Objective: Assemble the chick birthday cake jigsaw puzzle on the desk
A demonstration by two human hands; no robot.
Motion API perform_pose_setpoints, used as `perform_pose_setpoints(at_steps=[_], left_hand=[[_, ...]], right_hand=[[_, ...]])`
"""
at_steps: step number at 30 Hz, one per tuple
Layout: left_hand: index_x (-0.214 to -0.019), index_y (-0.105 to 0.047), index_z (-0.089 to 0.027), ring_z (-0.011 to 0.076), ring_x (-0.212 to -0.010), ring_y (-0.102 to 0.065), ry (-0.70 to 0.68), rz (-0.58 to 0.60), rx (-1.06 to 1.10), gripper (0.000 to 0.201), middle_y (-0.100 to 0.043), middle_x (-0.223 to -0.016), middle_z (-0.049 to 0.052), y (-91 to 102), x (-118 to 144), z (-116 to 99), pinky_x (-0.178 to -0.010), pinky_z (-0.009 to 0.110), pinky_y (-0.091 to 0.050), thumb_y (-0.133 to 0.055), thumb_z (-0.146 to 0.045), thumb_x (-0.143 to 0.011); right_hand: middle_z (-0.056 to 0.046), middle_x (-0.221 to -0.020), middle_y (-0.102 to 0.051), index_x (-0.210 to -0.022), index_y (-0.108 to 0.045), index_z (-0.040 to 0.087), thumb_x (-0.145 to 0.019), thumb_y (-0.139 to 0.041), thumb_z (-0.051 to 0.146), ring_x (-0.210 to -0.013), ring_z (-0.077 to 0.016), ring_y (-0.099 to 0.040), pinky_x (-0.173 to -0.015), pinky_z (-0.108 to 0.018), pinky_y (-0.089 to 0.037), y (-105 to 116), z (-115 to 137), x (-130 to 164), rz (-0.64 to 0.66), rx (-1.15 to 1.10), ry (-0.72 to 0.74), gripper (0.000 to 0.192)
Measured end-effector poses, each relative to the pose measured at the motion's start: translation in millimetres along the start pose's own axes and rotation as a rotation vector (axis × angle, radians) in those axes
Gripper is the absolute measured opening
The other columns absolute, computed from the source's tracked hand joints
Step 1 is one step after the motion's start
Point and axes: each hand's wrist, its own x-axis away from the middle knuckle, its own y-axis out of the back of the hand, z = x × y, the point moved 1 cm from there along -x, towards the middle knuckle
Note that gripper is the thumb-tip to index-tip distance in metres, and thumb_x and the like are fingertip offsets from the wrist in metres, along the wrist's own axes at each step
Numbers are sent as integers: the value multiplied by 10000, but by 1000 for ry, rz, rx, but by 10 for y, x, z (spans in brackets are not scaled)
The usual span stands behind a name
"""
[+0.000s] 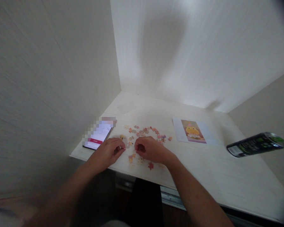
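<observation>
Several small pink, orange and yellow puzzle pieces point(145, 132) lie scattered on a pale wooden desk point(203, 164). My left hand point(110, 151) rests on the desk at the left of the pieces, fingers curled, and seems to pinch a small piece at its fingertips. My right hand point(149, 148) lies just to its right, fingers curled down over pieces near the front of the scatter. The two hands are almost touching. What lies under the right fingers is hidden.
A phone point(98, 136) with a lit screen lies left of the hands. A printed picture point(192, 130) of a yellow figure lies at the right. A dark can point(257, 144) stands at the far right. Walls close in on the left, back and right.
</observation>
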Motion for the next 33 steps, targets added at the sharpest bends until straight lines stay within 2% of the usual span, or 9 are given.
perform_pose_setpoints(at_steps=[3,5,9,14,16,19,21,28,33], left_hand=[[-888,-628,-177,191,-857,-576,-44,-70,-51,130,-615,-884,50,-21,48,38,-815,326,-452,-507,-215,-918],[-908,-638,-172,203,-908,-574,-71,-94,-84,151,-622,-930,67,-26,83,61,-851,345,-446,-491,-201,-925],[-916,-651,-168,215,-923,-573,-94,-60,-139,179,-618,-964,81,26,133,70,-851,368,-449,-473,-186,-930],[-975,-649,-184,215,-971,-571,-91,-51,-109,177,-606,-1021,83,78,220,-47,-875,368,-461,-478,-192,-927],[-1017,-642,-196,214,-1005,-567,-97,-64,-53,159,-605,-1064,79,45,270,-126,-902,364,-465,-529,-241,-916],[-1080,-639,-224,218,-1057,-556,-114,-51,12,220,-606,-1128,67,-46,317,-230,-955,371,-455,-616,-309,-878],[-1096,-639,-231,215,-1068,-553,-119,-32,42,240,-618,-1127,56,-105,311,-266,-967,369,-450,-636,-300,-866],[-1045,-666,-222,187,-1009,-580,-74,-17,165,174,-644,-1038,40,-186,201,-233,-936,337,-464,-599,-215,-885],[-1031,-681,-221,172,-965,-576,-63,-6,218,185,-621,-996,41,-200,175,-222,-891,306,-468,-540,-192,-915]], right_hand=[[-31,-806,-638,-784,-670,167,-725,-536,28,-729,-122,-531,-697,-227,-401,-28,-15,-25,-72,58,52,202],[-44,-824,-642,-776,-692,168,-724,-525,26,-765,-133,-542,-735,-237,-414,-27,-21,-26,-57,84,81,225],[-46,-850,-647,-814,-734,178,-730,-539,43,-781,-134,-560,-758,-240,-429,72,1,33,-21,86,89,252],[-36,-913,-651,-937,-748,214,-757,-698,248,-805,-156,-582,-787,-281,-451,170,129,250,13,93,7,190],[-35,-934,-654,-980,-740,230,-742,-735,282,-871,-180,-583,-834,-305,-450,122,204,367,-11,106,-27,244],[-24,-898,-657,-879,-736,235,-798,-684,217,-902,-183,-573,-872,-320,-439,-20,301,510,-64,120,-64,98],[-22,-895,-660,-851,-724,232,-840,-625,168,-922,-182,-566,-886,-328,-434,-119,339,561,-115,124,-78,118],[-38,-945,-654,-864,-675,203,-804,-613,95,-912,-187,-565,-855,-345,-453,-300,371,630,-317,78,-113,139],[-59,-1001,-625,-914,-669,214,-791,-611,90,-950,-195,-568,-862,-350,-465,-404,481,829,-421,-7,-200,183]])
